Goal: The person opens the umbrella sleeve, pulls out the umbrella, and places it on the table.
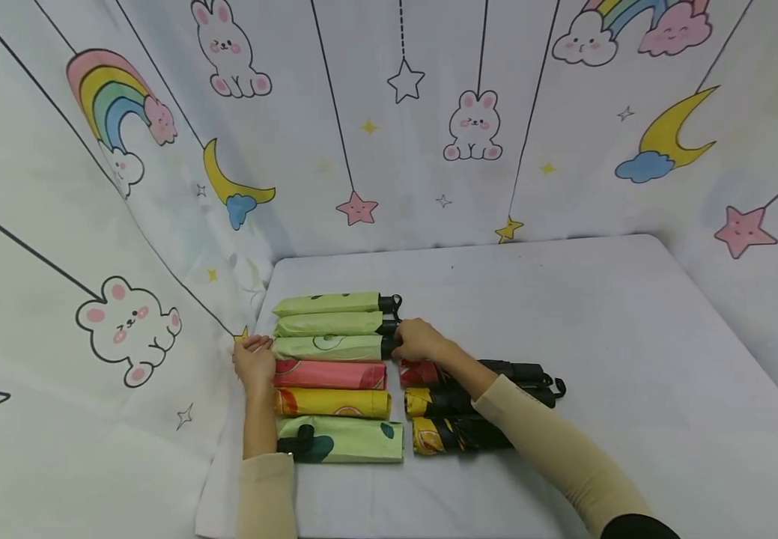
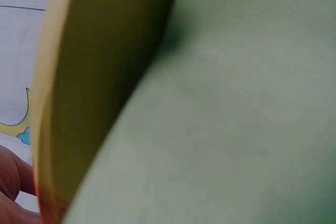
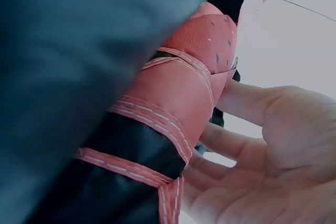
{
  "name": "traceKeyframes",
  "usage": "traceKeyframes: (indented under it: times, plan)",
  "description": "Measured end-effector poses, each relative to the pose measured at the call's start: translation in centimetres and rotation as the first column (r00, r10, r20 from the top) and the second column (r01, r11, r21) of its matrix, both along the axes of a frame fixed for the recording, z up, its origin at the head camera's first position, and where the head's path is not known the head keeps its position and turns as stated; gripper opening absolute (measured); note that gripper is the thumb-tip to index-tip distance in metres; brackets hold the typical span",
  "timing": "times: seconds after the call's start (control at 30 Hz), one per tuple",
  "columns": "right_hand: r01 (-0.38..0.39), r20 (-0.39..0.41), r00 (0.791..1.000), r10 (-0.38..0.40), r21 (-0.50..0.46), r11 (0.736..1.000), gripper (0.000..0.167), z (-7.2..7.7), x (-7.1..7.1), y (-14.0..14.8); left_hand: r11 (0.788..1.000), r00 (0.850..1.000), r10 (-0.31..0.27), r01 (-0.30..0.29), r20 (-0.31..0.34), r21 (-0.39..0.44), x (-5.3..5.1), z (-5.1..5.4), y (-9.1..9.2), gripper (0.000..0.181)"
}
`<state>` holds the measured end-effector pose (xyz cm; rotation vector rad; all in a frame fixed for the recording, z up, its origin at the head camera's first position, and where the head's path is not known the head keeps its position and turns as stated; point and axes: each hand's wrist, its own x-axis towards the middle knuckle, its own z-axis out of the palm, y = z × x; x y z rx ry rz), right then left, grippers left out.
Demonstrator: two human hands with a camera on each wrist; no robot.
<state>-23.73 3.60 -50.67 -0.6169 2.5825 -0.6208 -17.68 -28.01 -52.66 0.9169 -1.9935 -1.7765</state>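
Observation:
Folded umbrellas lie side by side on the white table. At the left end of a light green umbrella with an avocado print, my left hand rests with its fingers fairly straight. My right hand pinches that umbrella's black handle end; its fingertips are partly hidden in the head view. Two more green umbrellas, a far one and a middle one, lie behind. A red umbrella is just in front. In the right wrist view, a red-and-black umbrella partly covers the right fingers.
Nearer me lie a yellow umbrella and a wider green umbrella. Beneath the right forearm are a yellow-and-black umbrella and an orange-print umbrella. A printed cloth hangs behind and beside the table.

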Motion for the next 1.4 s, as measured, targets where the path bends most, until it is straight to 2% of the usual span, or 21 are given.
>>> traceKeyframes:
  times: [0.2, 0.53, 0.63, 0.8, 0.97, 1.17, 1.4]
  plan:
    - [0.018, 0.033, 0.999, -0.018, -0.006, 1.0, 0.035, 0.5, 0.0, -0.1, 1.0, 1.0, 0.004, -0.005, 0.009, 0.01, 0.5, -0.1, -0.1, 0.043]
    - [0.042, 0.058, 0.998, -0.035, -0.108, 0.993, 0.038, 0.7, 0.1, 0.2, 1.0, 0.999, 0.028, -0.028, 0.021, 0.006, 0.8, -0.5, -0.1, 0.039]
    - [0.069, 0.092, 0.994, -0.055, -0.161, 0.985, 0.042, 0.8, 0.2, 0.4, 0.999, 0.999, 0.036, -0.036, 0.02, 0.01, 0.8, -0.5, -0.1, 0.038]
    - [0.109, 0.174, 0.983, -0.062, -0.275, 0.955, 0.046, 1.0, 0.2, 0.7, 0.996, 0.997, 0.076, -0.076, 0.002, 0.039, 0.7, -0.6, -0.1, 0.038]
    - [0.167, 0.228, 0.969, -0.092, -0.336, 0.927, 0.048, 1.1, 0.1, 0.7, 0.994, 0.995, 0.096, -0.096, -0.005, 0.06, 0.6, -0.8, -0.3, 0.039]
    - [0.286, 0.316, 0.935, -0.16, -0.408, 0.867, 0.05, 0.9, 0.1, 0.3, 0.992, 0.995, 0.102, -0.1, -0.012, 0.079, 0.7, -0.9, -0.4, 0.042]
    - [0.37, 0.392, 0.9, -0.189, -0.461, 0.807, 0.044, 1.4, 0.5, 0.1, 0.989, 0.992, 0.119, -0.115, -0.031, 0.089, 0.6, -1.0, -0.5, 0.04]
